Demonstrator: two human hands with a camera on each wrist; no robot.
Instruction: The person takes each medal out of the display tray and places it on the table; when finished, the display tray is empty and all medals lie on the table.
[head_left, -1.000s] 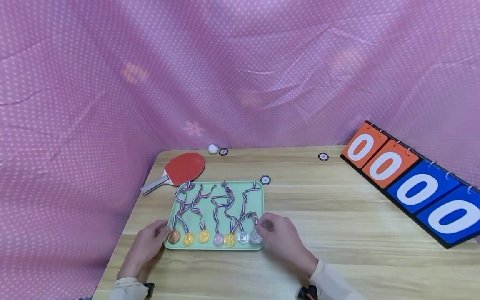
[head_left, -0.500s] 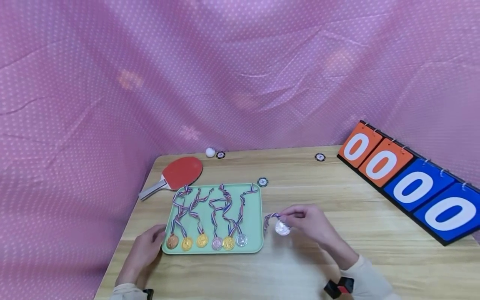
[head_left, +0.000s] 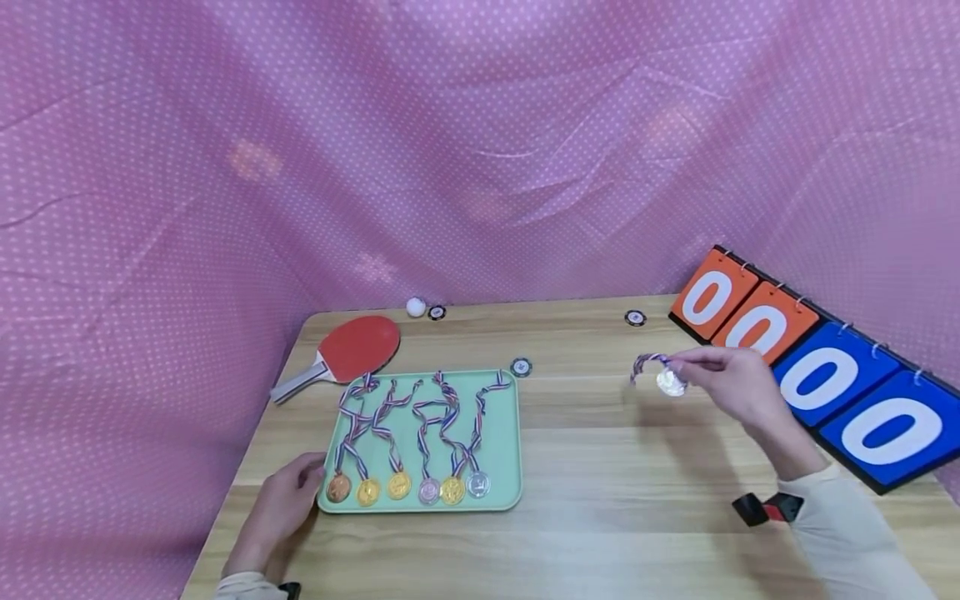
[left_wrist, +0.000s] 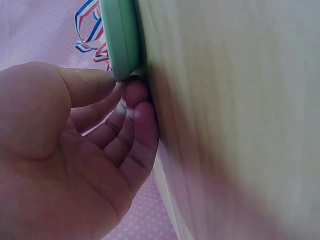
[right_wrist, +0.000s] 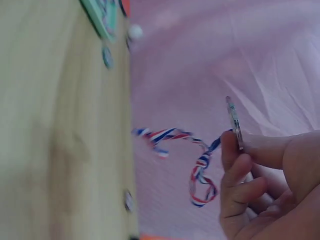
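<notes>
Raised over the table's right half, my right hand (head_left: 738, 385) pinches a silver medal (head_left: 671, 382) between thumb and fingertips. Its striped ribbon (right_wrist: 200, 170) dangles free, red, white and blue, in the right wrist view. A light green tray (head_left: 504, 446) lies left of the middle, holding several medals in a row along its near side: a bronze one (head_left: 339, 488), gold ones such as this gold medal (head_left: 368, 492), and silver ones such as this silver medal (head_left: 477, 483). At the tray's near left corner, my left hand (left_wrist: 85, 145) grips the rim, thumb on the edge and fingers curled below.
A red table tennis bat (head_left: 360, 348) lies behind the tray at left, with a white ball (head_left: 416, 307) beyond it. Poker chips lie about, including one chip (head_left: 521, 367) by the tray's far corner. A flip scoreboard (head_left: 817, 379) showing zeros stands at right.
My right hand has lifted the silver medal out of the tray's right end and carried it right and away from me, ribbon trailing. The left hand stays at the tray.
</notes>
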